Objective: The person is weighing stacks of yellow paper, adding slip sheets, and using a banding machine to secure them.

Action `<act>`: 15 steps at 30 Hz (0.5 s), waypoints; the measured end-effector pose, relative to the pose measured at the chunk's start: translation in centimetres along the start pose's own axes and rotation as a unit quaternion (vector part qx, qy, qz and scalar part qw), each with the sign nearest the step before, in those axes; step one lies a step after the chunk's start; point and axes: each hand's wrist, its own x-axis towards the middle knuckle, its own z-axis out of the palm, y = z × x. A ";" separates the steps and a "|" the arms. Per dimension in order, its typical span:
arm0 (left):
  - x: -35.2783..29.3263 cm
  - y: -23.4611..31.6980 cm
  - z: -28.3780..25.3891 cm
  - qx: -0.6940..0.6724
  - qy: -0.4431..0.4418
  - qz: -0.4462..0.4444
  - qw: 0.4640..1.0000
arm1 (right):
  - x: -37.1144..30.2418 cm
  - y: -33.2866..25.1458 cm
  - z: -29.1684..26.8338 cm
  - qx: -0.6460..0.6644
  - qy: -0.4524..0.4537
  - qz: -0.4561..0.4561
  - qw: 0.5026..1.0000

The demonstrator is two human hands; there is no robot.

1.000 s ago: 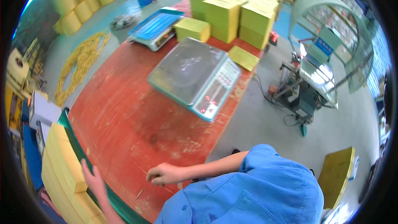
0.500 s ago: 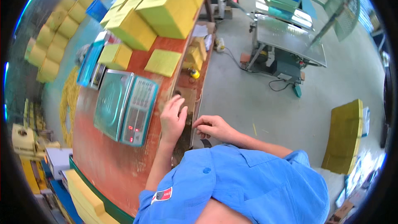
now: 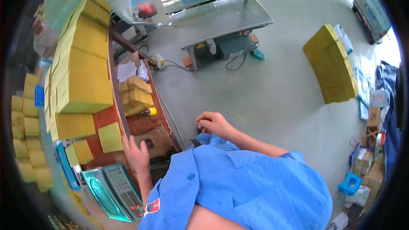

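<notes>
My left hand [image 3: 137, 155] is open, fingers spread and slightly blurred, at the edge of the red-brown table [image 3: 103, 119]; nothing shows in it. Beside its fingertips lies a flat yellow sheet or thin stack of sheets [image 3: 110, 137]. Nearer me, a teal weighing scale [image 3: 111, 191] with a lit red display stands on the table. My right hand [image 3: 216, 124] is held in front of my body over the floor, its fingers loosely curled and nothing visible in them. Tall stacks of yellow paper blocks [image 3: 85, 76] stand farther along the table.
A lower shelf beside the table carries yellow blocks [image 3: 138, 91], a small yellow bottle [image 3: 149, 111] and a brown carton [image 3: 155, 140]. Ahead stands a metal-topped machine [image 3: 217, 21] with a cable on the floor. To the right are a yellow stack [image 3: 330, 66] and a blue stool [image 3: 350, 183].
My view has swung to the right, so the table and scale sit farther left and lower. My left hand's fingers have spread more; my right hand stays curled.
</notes>
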 end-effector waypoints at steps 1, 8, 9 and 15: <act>0.6 1.3 0.8 -0.023 -0.015 0.022 0.999 | 0.4 -0.4 -0.7 -0.003 0.021 0.005 1.000; 8.5 18.7 5.1 -0.250 -0.199 0.162 0.934 | 2.6 -2.5 -10.2 0.134 0.144 -0.024 0.980; 9.9 22.1 5.5 -0.282 -0.218 0.182 0.917 | 2.6 -3.0 -12.4 0.165 0.173 -0.031 0.970; 18.5 43.5 9.5 -0.289 -0.260 0.396 0.832 | 5.1 -4.0 -29.3 0.261 0.283 -0.065 0.921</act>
